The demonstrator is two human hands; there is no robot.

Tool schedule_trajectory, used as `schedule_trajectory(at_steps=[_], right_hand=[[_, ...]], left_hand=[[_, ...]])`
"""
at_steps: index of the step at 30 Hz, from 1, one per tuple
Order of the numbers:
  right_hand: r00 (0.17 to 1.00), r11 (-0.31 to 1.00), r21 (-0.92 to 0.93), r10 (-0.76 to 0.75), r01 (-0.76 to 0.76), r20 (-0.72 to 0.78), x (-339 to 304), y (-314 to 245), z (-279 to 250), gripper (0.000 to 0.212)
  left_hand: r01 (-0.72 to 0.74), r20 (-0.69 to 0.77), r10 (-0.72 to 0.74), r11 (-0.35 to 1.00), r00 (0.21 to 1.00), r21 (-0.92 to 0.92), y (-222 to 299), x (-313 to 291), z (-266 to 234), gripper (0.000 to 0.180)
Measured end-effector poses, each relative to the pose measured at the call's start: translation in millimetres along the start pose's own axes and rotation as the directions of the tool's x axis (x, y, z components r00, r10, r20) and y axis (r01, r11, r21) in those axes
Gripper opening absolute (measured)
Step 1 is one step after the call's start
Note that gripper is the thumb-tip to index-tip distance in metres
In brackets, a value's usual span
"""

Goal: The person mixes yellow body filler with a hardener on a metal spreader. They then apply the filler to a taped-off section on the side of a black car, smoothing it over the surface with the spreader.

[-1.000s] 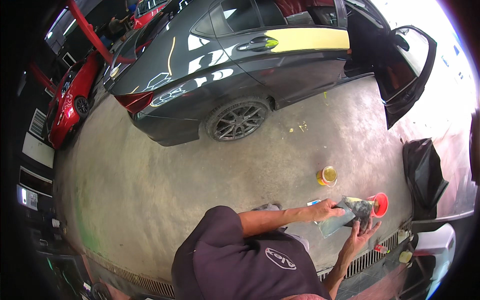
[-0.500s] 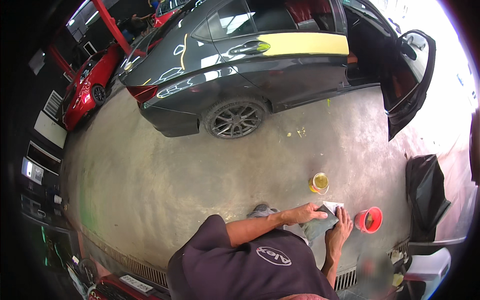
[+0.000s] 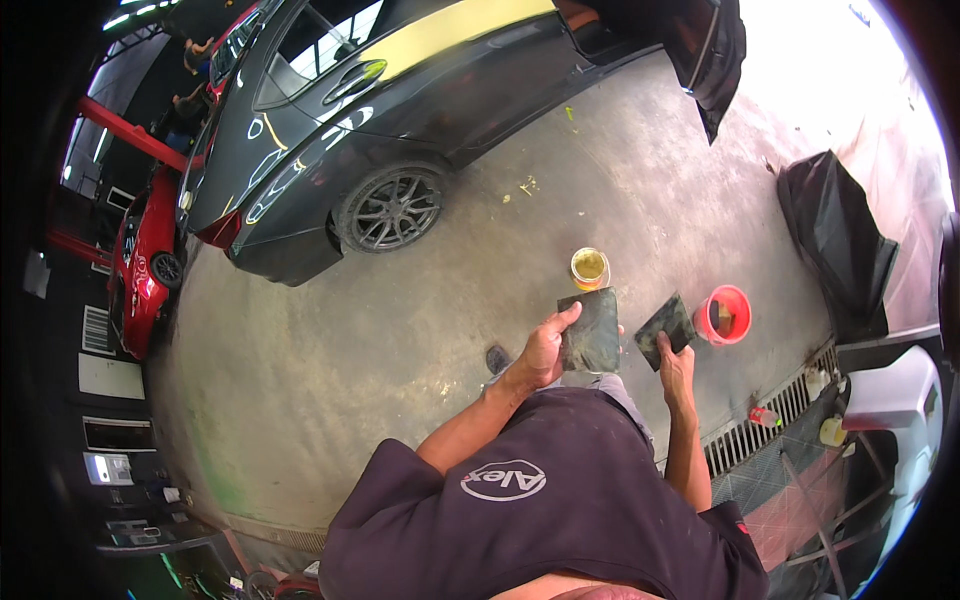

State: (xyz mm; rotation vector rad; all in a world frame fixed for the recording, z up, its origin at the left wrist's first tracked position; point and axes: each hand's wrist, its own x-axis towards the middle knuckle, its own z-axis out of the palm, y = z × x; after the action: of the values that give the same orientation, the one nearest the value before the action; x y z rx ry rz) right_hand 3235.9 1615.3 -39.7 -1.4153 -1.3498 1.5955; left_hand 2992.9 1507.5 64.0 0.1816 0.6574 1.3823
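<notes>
My left hand (image 3: 545, 347) is closed on the edge of a dark, grey-green flat square sheet (image 3: 592, 330), its thumb on top and fingertips showing at the far edge. A smaller dark flat sheet (image 3: 668, 326) with worn smears is pinched in my right hand (image 3: 674, 362), thumb on its face. The two sheets are held apart in front of my body. Just beyond the left sheet, a small yellow-rimmed bucket (image 3: 590, 268) stands on the floor. To the right of the right sheet sits a red bucket (image 3: 723, 314) with block-like pieces inside.
A dark grey car (image 3: 420, 110) with a yellow patch on its side stands ahead. A black covered shape (image 3: 838, 250) is at right, near a floor drain grate (image 3: 765, 420). Farther left stands a red car (image 3: 140, 270), with people at the back.
My hands, together on sheet material before, are now apart, each with a dark sheet. The view has turned, so the car and buckets sit higher and farther left.
</notes>
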Motion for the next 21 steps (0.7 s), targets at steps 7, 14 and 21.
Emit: schedule_trajectory(at_steps=[7, 14, 21], right_hand=[[0.989, 0.961, 0.238, 0.149, -0.141, -0.016, -0.9, -19.3, -8.4, 0.041], [0.971, 0.920, 0.342, 0.229, -0.191, -0.073, 9.2, -3.1, -31.1, 0.050], [0.965, 0.906, 0.384, 0.239, -0.181, -0.110, 10.0, 6.1, -48.6, 0.054]], left_hand=[[0.029, -0.029, -0.032, 0.996, 0.999, -0.080, -18.0, 13.5, 27.3, 0.059], [0.047, -0.028, -0.043, 0.983, 0.999, 0.179, -27.7, 26.4, 53.4, 0.048], [0.070, -0.064, -0.059, 0.982, 0.996, 0.178, -32.2, 30.0, 62.4, 0.042]])
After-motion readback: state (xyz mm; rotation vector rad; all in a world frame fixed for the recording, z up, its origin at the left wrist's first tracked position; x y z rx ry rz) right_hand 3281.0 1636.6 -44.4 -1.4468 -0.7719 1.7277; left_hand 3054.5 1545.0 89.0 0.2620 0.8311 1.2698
